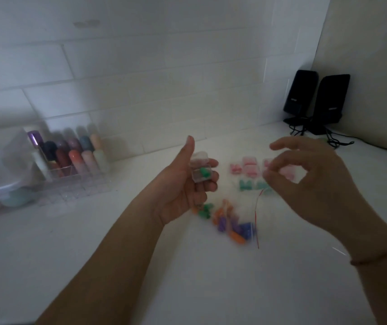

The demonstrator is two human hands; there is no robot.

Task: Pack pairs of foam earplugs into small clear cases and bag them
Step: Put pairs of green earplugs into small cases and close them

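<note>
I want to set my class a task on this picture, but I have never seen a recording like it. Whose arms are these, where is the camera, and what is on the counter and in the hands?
No machine here: a person wears the camera on the head, looking down at their own arms. The left hand holds a small clear case, lid open, with green earplugs inside. The right hand hovers with fingers curled; blur hides whether it holds anything. On the white counter lie loose earplugs, filled cases, a clear organizer of coloured tubes and two black speakers.
</note>
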